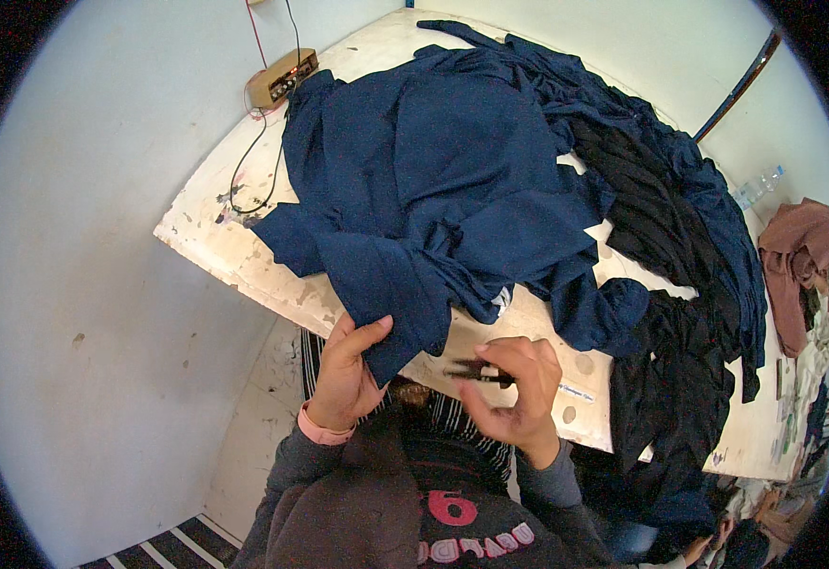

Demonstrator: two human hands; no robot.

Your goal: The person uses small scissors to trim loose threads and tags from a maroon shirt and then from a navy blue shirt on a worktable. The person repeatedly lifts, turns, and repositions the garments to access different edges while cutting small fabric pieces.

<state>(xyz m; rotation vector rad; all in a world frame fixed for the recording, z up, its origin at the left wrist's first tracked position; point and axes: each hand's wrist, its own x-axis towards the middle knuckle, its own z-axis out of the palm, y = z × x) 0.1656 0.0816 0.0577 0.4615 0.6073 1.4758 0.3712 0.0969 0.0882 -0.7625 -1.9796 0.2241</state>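
A large navy blue garment (462,142) lies spread and rumpled over the worktable. My left hand (343,370) pinches its near edge between thumb and fingers, and that cloth hangs down at the table's front edge. Just to the right, my right hand (523,389) is closed around small black thread snips (481,373). Their two thin blades point left toward the held cloth and are a little apart from it. Motion smears the blades and part of the right fingers. A small white tag (501,302) shows on the garment's underside.
Black cloth (675,379) drapes over the white, paint-worn table (215,237) at the right. A power strip (283,78) with a loose cord stands at the back left. Farther right are a plastic bottle (760,187) and brown cloth (803,251). Another person's hand (699,548) shows at the lower right.
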